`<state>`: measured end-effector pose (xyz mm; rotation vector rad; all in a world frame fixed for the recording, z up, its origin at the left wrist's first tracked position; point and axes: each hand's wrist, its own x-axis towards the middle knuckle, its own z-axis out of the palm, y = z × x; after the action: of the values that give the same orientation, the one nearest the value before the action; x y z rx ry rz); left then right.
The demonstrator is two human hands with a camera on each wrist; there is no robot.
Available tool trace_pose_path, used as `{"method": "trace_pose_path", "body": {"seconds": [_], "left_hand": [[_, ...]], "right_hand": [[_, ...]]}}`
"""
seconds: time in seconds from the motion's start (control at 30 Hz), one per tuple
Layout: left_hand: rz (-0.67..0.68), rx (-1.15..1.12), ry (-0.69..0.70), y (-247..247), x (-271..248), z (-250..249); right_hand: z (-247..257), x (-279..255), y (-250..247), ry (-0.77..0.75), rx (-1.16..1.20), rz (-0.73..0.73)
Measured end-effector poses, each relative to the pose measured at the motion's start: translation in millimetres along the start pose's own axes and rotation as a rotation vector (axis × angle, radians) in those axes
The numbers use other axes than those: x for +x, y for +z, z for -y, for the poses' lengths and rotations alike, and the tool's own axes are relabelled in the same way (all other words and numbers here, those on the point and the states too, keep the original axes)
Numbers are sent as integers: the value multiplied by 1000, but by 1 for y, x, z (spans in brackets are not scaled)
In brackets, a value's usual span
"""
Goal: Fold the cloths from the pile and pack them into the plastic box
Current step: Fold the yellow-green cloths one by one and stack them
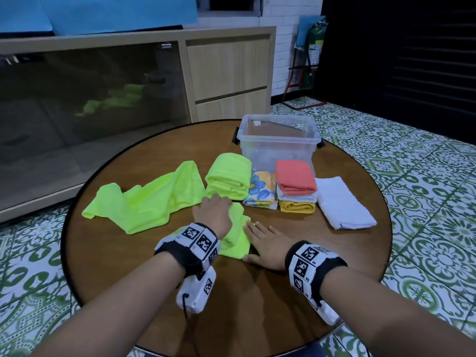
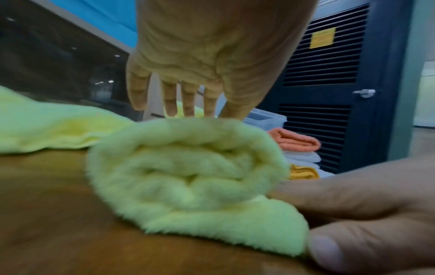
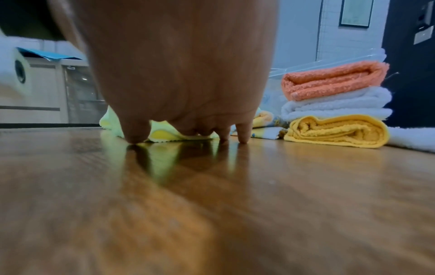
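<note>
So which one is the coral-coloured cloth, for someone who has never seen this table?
Start at the clear plastic box at the far side of the round table. Right in front of it stands a small stack of folded cloths, and the coral cloth tops it, above a white cloth and a yellow cloth.

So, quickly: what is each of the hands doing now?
Left hand: open, fingers straight, pressing the lime-green microfibre cloth.
Right hand: open, flat on the same cloth's edge and the round wooden table.

lime cloth (image 1: 235,233): partly folded, table | plastic box (image 1: 279,140): seemingly empty, upright
</note>
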<state>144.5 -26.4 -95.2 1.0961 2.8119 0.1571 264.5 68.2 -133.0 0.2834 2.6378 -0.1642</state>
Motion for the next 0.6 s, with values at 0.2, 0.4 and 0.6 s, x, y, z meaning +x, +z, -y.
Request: {"method": "trace_pose_path", "body": {"seconds": [0.2, 0.4, 0.6], "left_hand": [[303, -409, -219, 24, 8, 34], [272, -69, 134, 24, -5, 17], [271, 198, 276, 35, -2, 5]], "right_hand": [[-2, 3, -2, -6, -32, 5], [-3, 13, -17, 51, -116, 38], [-2, 15, -21, 115, -101, 47]]}}
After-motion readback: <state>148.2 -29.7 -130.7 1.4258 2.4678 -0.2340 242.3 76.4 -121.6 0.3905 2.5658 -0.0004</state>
